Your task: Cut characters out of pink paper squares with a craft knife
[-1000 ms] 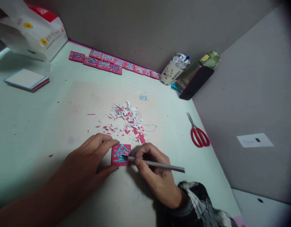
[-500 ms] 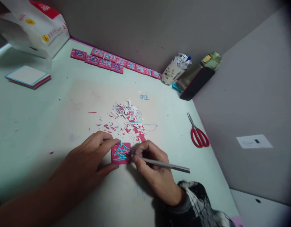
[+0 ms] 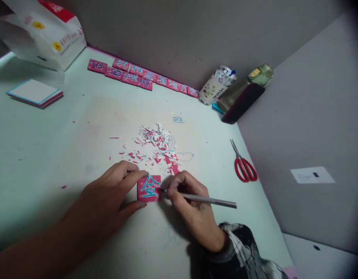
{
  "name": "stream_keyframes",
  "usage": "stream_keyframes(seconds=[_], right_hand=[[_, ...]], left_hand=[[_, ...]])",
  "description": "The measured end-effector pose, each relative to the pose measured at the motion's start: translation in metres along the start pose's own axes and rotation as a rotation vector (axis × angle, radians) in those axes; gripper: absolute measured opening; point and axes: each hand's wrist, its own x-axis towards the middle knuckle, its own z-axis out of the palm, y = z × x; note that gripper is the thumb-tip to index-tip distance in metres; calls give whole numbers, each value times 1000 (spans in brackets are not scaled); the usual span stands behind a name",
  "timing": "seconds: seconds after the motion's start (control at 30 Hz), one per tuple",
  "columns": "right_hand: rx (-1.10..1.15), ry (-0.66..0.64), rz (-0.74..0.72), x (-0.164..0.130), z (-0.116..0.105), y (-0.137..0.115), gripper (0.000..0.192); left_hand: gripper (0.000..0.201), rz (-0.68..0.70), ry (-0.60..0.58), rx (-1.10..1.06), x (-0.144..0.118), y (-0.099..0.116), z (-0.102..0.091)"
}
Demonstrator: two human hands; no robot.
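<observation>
A small red square tile with a light-blue Chinese character lies flat on the table in front of me. My left hand grips its left side, thumb at the lower edge and a finger at the upper corner. In my right hand is a slim metal craft knife, held like a pen. Its dark blade tip points left, at the right part of the character; whether it touches the surface I cannot tell. Just beyond the tile lies a heap of red and white shavings.
Red-handled scissors lie at the right. Along the back wall run several red character tiles. A can of pens, a green bottle and a dark case stand back right. Stacked sheets and a paper bag are left.
The craft knife's tip has shifted slightly right on the tile, and its rear end has swung up a little. My left hand and the tile have stayed in place.
</observation>
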Motion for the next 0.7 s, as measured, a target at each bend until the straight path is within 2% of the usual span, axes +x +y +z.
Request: stream_keyframes(seconds=[0.27,0.53,0.7], right_hand=[[9,-27,10,-1,0,2,14],[-5,-46,9,-2,2,2,18],[-35,-42,9,-2,2,2,18]], left_hand=[[37,17,-4,2,1,-2,1],[36,-5,-7,21,0,4,0],[36,7,23,-12,0,1,0]])
